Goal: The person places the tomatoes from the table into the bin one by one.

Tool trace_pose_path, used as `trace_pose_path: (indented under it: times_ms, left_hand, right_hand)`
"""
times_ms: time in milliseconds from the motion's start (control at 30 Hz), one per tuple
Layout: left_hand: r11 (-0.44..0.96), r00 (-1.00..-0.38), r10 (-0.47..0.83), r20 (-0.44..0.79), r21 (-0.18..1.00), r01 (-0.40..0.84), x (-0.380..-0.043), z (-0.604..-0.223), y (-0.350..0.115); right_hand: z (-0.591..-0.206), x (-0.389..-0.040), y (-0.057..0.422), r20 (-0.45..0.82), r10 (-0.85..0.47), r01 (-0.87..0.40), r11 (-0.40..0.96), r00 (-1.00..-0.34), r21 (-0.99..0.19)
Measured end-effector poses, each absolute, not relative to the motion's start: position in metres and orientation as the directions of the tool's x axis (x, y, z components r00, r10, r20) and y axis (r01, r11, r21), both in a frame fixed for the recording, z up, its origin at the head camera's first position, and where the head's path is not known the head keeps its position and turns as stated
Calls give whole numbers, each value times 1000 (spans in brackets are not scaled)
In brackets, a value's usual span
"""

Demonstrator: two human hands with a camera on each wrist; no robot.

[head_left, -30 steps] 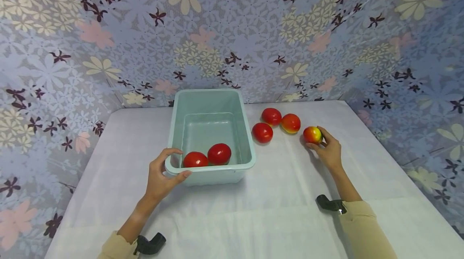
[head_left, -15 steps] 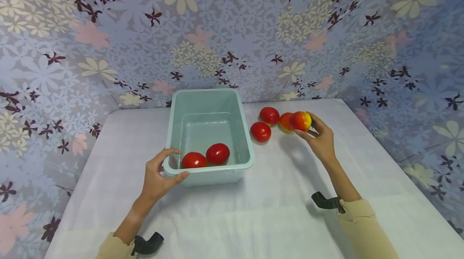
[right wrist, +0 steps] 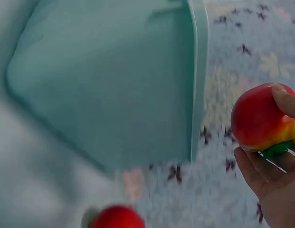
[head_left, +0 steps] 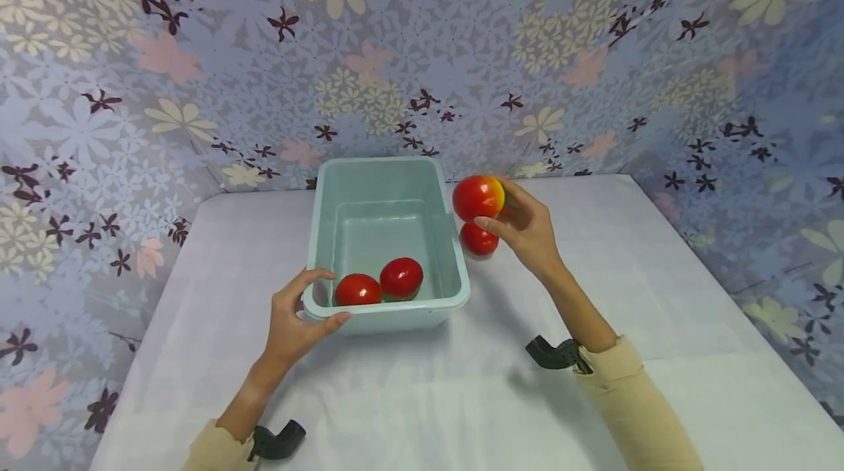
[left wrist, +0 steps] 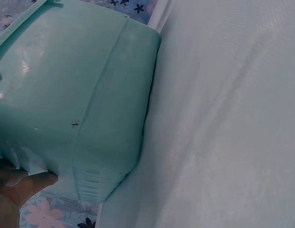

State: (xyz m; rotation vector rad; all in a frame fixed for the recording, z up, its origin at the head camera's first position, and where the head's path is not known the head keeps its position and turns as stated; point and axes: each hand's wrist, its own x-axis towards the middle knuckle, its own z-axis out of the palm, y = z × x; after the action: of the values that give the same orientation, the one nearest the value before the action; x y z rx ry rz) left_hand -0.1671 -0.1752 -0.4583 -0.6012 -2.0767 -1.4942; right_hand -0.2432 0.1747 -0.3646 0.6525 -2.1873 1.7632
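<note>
My left hand (head_left: pixel 290 324) grips the near left corner of a pale green plastic bin (head_left: pixel 395 308), thumb outside and fingers over the rim. Two red fruits (head_left: pixel 401 277) lie inside at its near end. Beside the bin's right rim, my right hand (head_left: pixel 530 229) holds a shiny red-and-yellow fruit (head_left: pixel 475 198) raised above the table. The right wrist view shows green leaves at the stem end of this fruit (right wrist: pixel 256 118). Another red fruit (head_left: pixel 480 240) lies just below it on the cloth. The held fruit and hand mostly hide the other fruits behind them.
A white cloth (head_left: pixel 395 398) covers the table. Flower-patterned fabric (head_left: pixel 461 53) rises behind the table and along its sides. The bin's side wall (left wrist: pixel 66 95) fills much of the left wrist view.
My right hand has lifted the red-and-yellow fruit from the table's right side and carried it left to the bin's right rim. The left hand keeps its grip on the bin.
</note>
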Motion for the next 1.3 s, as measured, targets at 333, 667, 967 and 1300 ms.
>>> trace_pose_path:
  times_ms: [333,667,967,1300]
  left_hand:
    - [291,-783,60,619,739,607,-158,-439,-169]
    - [281,-777,44,628,738,613,-158,-440,-166]
    - [276,-773,37,634,737,617,-169,-456,-173]
    - [276,-776,41,629,740,614,-155,-434,-162]
  right_hand:
    - [-366,-254,136,464,-247,-496,85,-851,-864]
    - [-369,-252,127,477,-304,-517,60,-824,-854]
    - [-364,-253,118,472,-360,-523,54,-805,-851]
    - [-375,-252,113,402,-412,-493,139,-817,-859]
